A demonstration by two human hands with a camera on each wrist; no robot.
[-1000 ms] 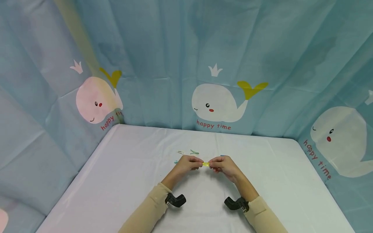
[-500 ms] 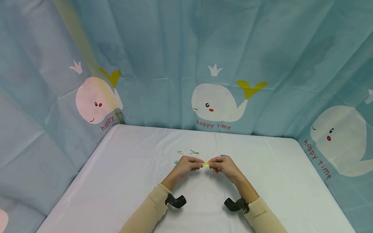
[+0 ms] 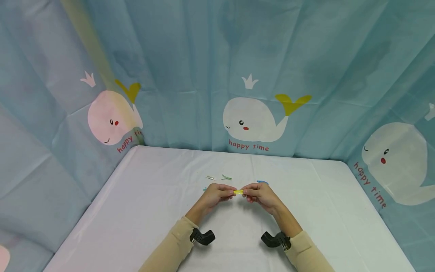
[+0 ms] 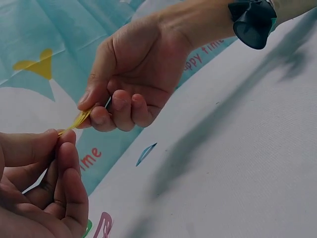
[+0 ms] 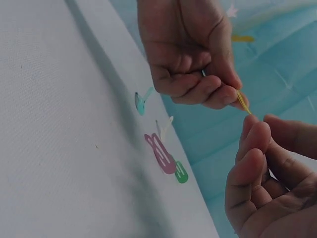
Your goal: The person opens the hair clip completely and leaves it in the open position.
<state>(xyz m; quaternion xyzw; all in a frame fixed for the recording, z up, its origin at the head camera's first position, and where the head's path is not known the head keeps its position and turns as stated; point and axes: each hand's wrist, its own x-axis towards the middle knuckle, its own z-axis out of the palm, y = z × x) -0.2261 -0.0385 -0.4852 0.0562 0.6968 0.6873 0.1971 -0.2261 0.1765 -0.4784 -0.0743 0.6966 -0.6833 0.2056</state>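
A yellow snap hair clip [image 3: 238,192] is stretched between my two hands above the table's middle. My left hand [image 3: 217,195] pinches one end with thumb and forefinger. At the other end, my right hand [image 3: 261,195] pinches the clip between its thumb and forefinger. Seen from the left wrist, the yellow clip [image 4: 79,120] runs up from my left hand [image 4: 44,188] to my right hand [image 4: 133,74]. In the right wrist view, only a thin strip of the clip [image 5: 243,102] shows between the fingertips.
Beyond my hands lie a white clip [image 3: 210,177], a green clip [image 3: 226,177] and a blue clip [image 3: 262,182]. A teal clip [image 3: 204,189] is partly hidden by my left hand. A mauve clip [image 5: 161,153] shows from the right wrist. The white table [image 3: 136,196] meets a whale-print curtain [image 3: 190,75].
Both hands have shifted slightly left and toward me with the yellow clip still between them. More of the blue clip shows past my right hand.
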